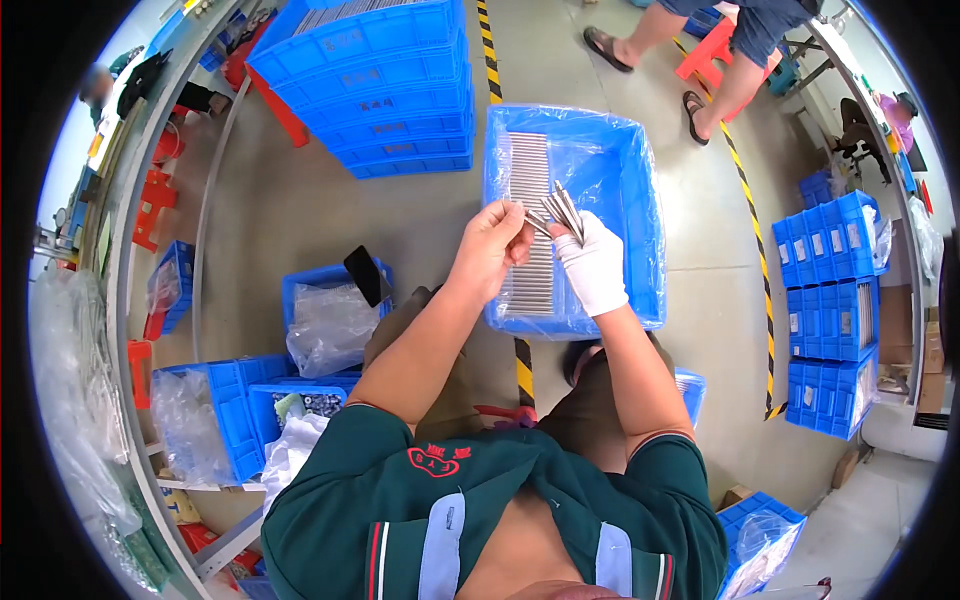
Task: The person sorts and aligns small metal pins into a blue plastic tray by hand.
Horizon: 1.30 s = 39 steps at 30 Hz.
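Note:
My right hand [594, 268], in a white glove, is closed round a bundle of thin metal rods [564, 207] whose ends fan out past the fingers. My bare left hand [494, 243] is beside it, thumb and fingers pinched on the end of one metal rod [537, 219] that points toward the bundle. Both hands are above a blue plastic crate [651, 190] lined with clear film. Along the crate's left half lies a long row of metal rods [529, 165], set side by side; my hands cover part of it.
Stacked blue crates [400, 110] stand at the far left, more blue crates [825, 300] at the right. A crate with plastic bags [333, 325] and a dark phone-like slab [366, 274] sit near my left arm. Another person's legs [735, 90] are at the far right.

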Each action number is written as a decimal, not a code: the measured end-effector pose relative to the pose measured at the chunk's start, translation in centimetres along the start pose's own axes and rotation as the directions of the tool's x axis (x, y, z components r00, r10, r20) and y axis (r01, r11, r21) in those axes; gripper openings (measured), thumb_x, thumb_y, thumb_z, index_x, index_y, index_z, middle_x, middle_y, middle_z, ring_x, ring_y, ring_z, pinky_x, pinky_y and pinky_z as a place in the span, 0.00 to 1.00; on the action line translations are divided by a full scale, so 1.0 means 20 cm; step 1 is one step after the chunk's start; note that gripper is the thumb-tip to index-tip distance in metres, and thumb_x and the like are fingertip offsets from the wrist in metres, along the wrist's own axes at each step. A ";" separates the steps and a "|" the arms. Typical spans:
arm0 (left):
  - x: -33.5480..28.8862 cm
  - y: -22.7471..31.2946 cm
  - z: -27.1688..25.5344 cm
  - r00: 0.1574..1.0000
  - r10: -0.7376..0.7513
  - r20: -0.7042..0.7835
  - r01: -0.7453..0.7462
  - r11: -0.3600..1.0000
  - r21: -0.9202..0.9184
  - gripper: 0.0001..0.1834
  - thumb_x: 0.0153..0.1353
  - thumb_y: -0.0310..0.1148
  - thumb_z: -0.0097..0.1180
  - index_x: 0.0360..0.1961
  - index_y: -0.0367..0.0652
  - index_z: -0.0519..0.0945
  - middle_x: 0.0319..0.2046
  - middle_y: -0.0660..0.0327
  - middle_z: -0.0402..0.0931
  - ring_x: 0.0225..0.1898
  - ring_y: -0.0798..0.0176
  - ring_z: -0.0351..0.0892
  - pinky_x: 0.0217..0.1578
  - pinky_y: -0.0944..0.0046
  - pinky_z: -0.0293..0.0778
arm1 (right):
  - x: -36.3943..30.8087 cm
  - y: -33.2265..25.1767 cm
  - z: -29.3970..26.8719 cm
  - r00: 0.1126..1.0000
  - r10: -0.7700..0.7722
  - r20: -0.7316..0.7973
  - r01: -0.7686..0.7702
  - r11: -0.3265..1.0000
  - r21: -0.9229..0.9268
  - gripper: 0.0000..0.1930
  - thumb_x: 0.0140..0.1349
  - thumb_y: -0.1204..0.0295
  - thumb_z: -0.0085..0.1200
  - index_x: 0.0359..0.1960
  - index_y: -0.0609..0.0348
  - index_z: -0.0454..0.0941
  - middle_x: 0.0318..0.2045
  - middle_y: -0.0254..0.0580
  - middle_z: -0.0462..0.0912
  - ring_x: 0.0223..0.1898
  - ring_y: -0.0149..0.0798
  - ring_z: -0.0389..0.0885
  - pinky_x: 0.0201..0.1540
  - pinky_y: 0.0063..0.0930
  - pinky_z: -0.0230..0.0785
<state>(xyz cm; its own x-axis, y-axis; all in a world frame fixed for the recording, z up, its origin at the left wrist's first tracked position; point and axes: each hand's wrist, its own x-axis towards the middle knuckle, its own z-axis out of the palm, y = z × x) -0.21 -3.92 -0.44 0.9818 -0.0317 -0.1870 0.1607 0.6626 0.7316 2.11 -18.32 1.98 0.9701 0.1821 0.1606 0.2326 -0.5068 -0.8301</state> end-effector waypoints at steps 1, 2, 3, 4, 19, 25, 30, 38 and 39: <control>0.00 0.00 0.00 1.000 -0.001 0.000 0.001 1.000 0.003 0.09 0.63 0.36 0.44 0.30 0.42 0.68 0.21 0.63 0.68 0.18 0.72 0.61 0.20 0.72 0.60 | 0.00 -0.01 0.00 1.000 -0.006 -0.009 0.006 1.000 -0.004 0.08 0.54 0.68 0.55 0.28 0.60 0.73 0.20 0.50 0.75 0.22 0.47 0.74 0.27 0.32 0.65; -0.01 0.00 0.00 1.000 0.004 -0.013 -0.004 1.000 0.010 0.09 0.63 0.35 0.45 0.29 0.42 0.68 0.20 0.64 0.68 0.18 0.72 0.61 0.21 0.71 0.60 | -0.01 -0.02 0.00 1.000 -0.012 -0.018 0.012 1.000 -0.008 0.08 0.54 0.68 0.55 0.28 0.60 0.73 0.21 0.49 0.76 0.22 0.47 0.74 0.27 0.32 0.65; 0.00 0.00 0.01 1.000 0.010 -0.024 -0.009 1.000 0.017 0.08 0.62 0.34 0.46 0.29 0.42 0.68 0.20 0.64 0.68 0.18 0.72 0.62 0.21 0.71 0.61 | 0.00 -0.01 0.00 1.000 -0.012 -0.020 0.012 1.000 -0.007 0.08 0.54 0.68 0.55 0.28 0.60 0.73 0.21 0.49 0.76 0.22 0.47 0.74 0.27 0.32 0.65; -0.01 0.00 0.01 1.000 0.009 -0.022 -0.009 1.000 0.019 0.08 0.62 0.34 0.46 0.29 0.42 0.68 0.20 0.64 0.68 0.18 0.72 0.62 0.21 0.71 0.61 | 0.00 -0.01 0.00 0.999 -0.021 -0.027 0.020 0.999 -0.047 0.08 0.54 0.68 0.55 0.28 0.60 0.73 0.21 0.49 0.76 0.22 0.47 0.74 0.27 0.32 0.65; 0.01 -0.01 -0.03 0.967 0.187 -0.171 -0.152 0.968 0.201 0.07 0.57 0.31 0.54 0.28 0.38 0.77 0.20 0.70 0.71 0.20 0.79 0.59 0.24 0.78 0.58 | -0.01 -0.02 0.02 0.999 -0.047 0.017 0.048 0.999 -0.024 0.08 0.54 0.67 0.54 0.29 0.58 0.74 0.21 0.49 0.76 0.24 0.47 0.76 0.27 0.33 0.67; -0.02 0.00 0.01 0.955 0.250 -0.158 -0.192 0.931 0.311 0.06 0.56 0.29 0.55 0.30 0.37 0.77 0.24 0.69 0.73 0.26 0.79 0.66 0.29 0.78 0.62 | -0.02 -0.03 0.03 0.996 -0.084 -0.006 0.082 0.986 -0.149 0.07 0.54 0.68 0.53 0.31 0.57 0.73 0.21 0.48 0.77 0.24 0.49 0.76 0.27 0.34 0.67; 0.00 0.00 0.00 0.972 0.204 -0.120 -0.165 0.947 0.276 0.06 0.56 0.29 0.55 0.30 0.37 0.78 0.23 0.68 0.73 0.26 0.79 0.66 0.29 0.78 0.62 | 0.00 -0.01 0.02 0.995 -0.095 0.004 0.094 0.986 -0.140 0.07 0.54 0.68 0.53 0.31 0.57 0.74 0.21 0.48 0.76 0.23 0.47 0.76 0.27 0.33 0.67; 0.03 0.04 -0.05 0.987 0.150 -0.057 -0.138 0.973 0.186 0.07 0.56 0.31 0.54 0.29 0.37 0.78 0.20 0.69 0.70 0.20 0.78 0.62 0.25 0.78 0.60 | 0.00 0.00 0.00 0.894 0.228 0.386 -0.399 0.798 0.452 0.06 0.57 0.72 0.51 0.31 0.62 0.73 0.18 0.28 0.70 0.17 0.21 0.62 0.20 0.17 0.55; 0.03 0.04 -0.06 0.990 0.140 -0.022 -0.133 0.974 0.184 0.07 0.56 0.31 0.54 0.29 0.37 0.78 0.20 0.69 0.70 0.21 0.78 0.63 0.25 0.77 0.60 | 0.00 0.00 0.00 0.894 0.228 0.386 -0.399 0.798 0.452 0.06 0.57 0.72 0.51 0.31 0.62 0.73 0.18 0.28 0.70 0.17 0.21 0.62 0.20 0.17 0.55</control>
<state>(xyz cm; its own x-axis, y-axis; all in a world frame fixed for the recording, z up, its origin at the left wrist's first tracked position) 0.35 -2.57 -0.78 0.9922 0.0778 -0.0975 0.0442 0.5118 0.8580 2.15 -18.31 1.92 0.8930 0.3728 -0.2520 -0.2329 -0.0963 -0.9677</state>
